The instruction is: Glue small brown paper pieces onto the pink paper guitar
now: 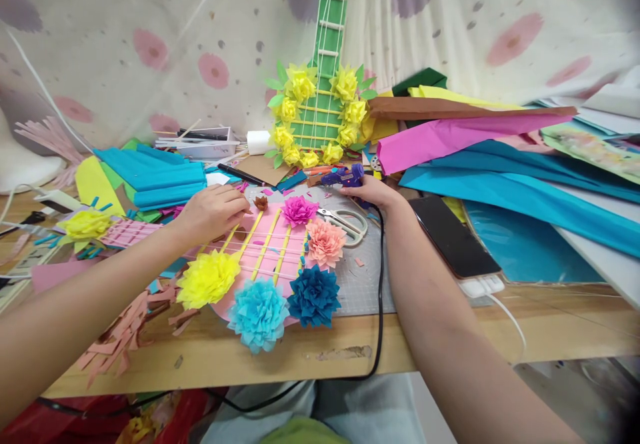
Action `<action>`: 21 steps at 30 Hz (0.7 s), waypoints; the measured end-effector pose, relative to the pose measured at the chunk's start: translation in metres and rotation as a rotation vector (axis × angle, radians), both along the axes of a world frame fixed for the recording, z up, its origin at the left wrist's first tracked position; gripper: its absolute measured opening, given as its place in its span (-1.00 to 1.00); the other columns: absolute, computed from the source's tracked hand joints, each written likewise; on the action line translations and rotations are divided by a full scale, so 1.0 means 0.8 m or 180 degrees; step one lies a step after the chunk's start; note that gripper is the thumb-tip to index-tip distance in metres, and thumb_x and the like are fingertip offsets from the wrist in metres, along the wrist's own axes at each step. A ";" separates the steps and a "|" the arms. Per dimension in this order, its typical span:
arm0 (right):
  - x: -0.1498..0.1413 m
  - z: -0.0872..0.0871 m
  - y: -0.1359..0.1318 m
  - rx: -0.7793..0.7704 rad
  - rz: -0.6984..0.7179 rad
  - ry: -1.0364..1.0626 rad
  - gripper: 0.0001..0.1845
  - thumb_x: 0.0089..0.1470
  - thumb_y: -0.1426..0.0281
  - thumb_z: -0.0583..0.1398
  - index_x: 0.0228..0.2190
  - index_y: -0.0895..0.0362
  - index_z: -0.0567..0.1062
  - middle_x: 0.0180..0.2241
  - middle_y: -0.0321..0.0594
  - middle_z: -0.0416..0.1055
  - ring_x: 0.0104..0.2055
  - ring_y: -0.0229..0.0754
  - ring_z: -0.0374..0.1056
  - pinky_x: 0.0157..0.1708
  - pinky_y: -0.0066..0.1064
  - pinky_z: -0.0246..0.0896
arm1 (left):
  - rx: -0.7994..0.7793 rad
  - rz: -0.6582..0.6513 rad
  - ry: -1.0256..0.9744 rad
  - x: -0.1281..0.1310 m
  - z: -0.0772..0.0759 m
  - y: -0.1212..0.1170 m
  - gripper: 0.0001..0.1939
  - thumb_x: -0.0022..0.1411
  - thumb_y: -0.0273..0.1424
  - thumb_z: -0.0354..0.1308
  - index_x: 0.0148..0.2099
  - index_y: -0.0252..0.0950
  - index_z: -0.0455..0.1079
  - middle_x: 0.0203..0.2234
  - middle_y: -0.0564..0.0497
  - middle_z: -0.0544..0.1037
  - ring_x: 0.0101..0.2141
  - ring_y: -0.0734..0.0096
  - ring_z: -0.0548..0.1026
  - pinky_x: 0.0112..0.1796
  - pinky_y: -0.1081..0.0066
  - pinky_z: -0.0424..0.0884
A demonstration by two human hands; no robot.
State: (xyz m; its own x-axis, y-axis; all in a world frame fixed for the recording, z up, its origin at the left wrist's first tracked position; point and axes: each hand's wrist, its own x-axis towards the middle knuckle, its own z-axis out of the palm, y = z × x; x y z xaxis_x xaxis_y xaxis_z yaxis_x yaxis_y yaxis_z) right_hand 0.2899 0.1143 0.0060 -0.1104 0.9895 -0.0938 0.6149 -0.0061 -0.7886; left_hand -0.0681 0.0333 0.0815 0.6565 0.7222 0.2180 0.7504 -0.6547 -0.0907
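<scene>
A pink paper guitar [265, 251] lies in front of me, with strings and yellow strips across its body. Around its edge sit a yellow paper flower [209, 279], a light blue one [259, 314], a dark blue one [315, 295], a peach one [325, 243] and a magenta one [300, 211]. My left hand [215, 212] is closed over the guitar's upper left, fingertips near a small brown paper piece [261, 203]; what it pinches is hidden. At the mat's far edge, my right hand [373, 192] grips a purple glue gun [345, 176].
Scissors [353, 225] lie right of the guitar on a cutting mat [360, 284]. A green paper guitar [320, 117] with yellow flowers stands behind. Crepe paper [520, 191] and a phone [453, 236] lie right. The black cord [381, 284] hangs over the table's front edge.
</scene>
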 end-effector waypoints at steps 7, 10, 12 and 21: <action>0.002 -0.003 0.002 0.0045 0.0049 -0.0052 -0.52 -0.13 0.12 0.33 -0.21 0.18 0.53 -0.39 -0.19 0.50 -0.42 -0.24 0.34 -0.28 -0.34 0.33 | 0.0063 0.0084 0.0115 0.007 -0.008 0.006 -0.77 0.22 -0.42 -0.03 -0.40 -0.20 0.43 -0.36 -0.07 0.58 -0.23 0.24 0.49 -0.13 0.24 0.32; 0.003 -0.005 0.004 0.0092 0.0066 -0.0080 -0.51 -0.14 0.12 0.33 -0.22 0.17 0.53 -0.40 -0.19 0.50 -0.39 -0.22 0.36 -0.26 -0.34 0.33 | 0.0141 0.0176 0.0132 0.009 -0.010 0.007 -0.78 0.21 -0.42 -0.01 -0.41 -0.21 0.44 -0.38 -0.08 0.58 -0.25 0.21 0.49 -0.15 0.23 0.32; 0.004 -0.006 0.005 0.0099 0.0064 -0.0084 -0.52 -0.14 0.11 0.33 -0.22 0.17 0.53 -0.42 -0.19 0.50 -0.39 -0.21 0.36 -0.27 -0.33 0.33 | 0.0172 0.0219 0.0184 0.011 -0.009 0.008 -0.78 0.21 -0.43 -0.01 -0.40 -0.20 0.45 -0.38 -0.09 0.58 -0.25 0.21 0.50 -0.16 0.22 0.32; 0.005 -0.010 0.008 0.0058 0.0050 -0.0032 -0.51 -0.16 0.11 0.33 -0.24 0.19 0.53 -0.40 -0.19 0.50 -0.42 -0.23 0.34 -0.30 -0.35 0.33 | 0.0092 0.0133 0.0312 0.023 -0.006 0.008 -0.75 0.21 -0.45 -0.04 -0.42 -0.22 0.44 -0.42 -0.10 0.57 -0.30 0.23 0.49 -0.21 0.23 0.31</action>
